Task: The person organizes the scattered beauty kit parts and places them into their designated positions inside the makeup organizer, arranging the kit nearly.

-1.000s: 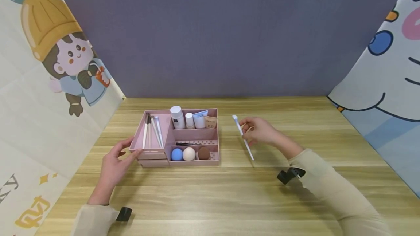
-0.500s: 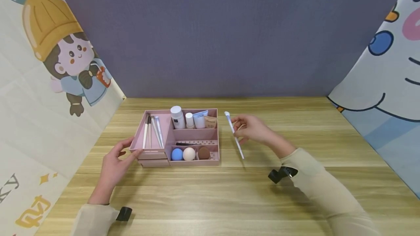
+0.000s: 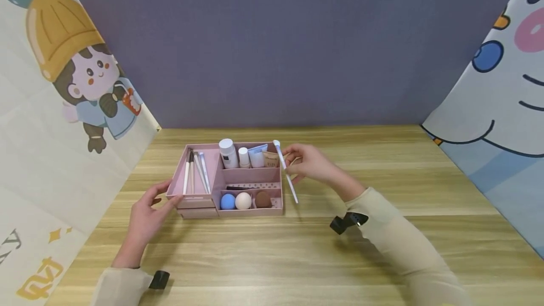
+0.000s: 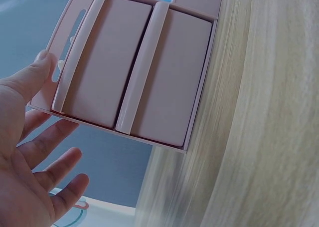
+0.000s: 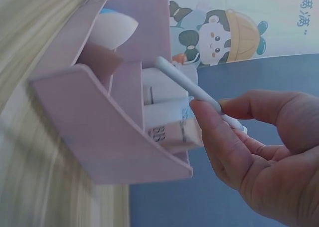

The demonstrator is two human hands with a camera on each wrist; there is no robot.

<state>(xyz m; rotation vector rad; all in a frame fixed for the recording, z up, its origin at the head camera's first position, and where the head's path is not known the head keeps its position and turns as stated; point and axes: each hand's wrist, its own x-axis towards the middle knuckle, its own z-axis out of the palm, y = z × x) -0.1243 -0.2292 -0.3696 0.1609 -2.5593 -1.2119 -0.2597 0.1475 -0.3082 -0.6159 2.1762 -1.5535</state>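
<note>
A pink makeup organizer [image 3: 250,212] stands on the wooden table. My left hand [image 3: 145,214] holds its front left corner, thumb [image 4: 37,70] on the drawer front and index finger against the side; the other fingers hang apart from it. Between thumb and fingers, my right hand [image 3: 312,164] pinches a slim white makeup brush [image 3: 286,169], tilted in the air at the organizer's right wall. Several brushes [image 3: 187,174] lie in the left top tray. The right compartments hold a white bottle [image 3: 228,156], tubes [image 3: 257,157], a dark pencil [image 3: 238,188] and makeup sponges [image 3: 243,200].
The wooden tabletop [image 3: 263,259] extends around the organizer. A dark blue-grey panel [image 3: 289,46] rises behind it. Cartoon-printed panels flank the table, with a hatted figure [image 3: 95,67] on the left one. Two drawers [image 4: 109,62] in the organizer's front are closed.
My right hand has carried the brush leftward, from bare table to the organizer's right wall. The left hand keeps its place at the corner.
</note>
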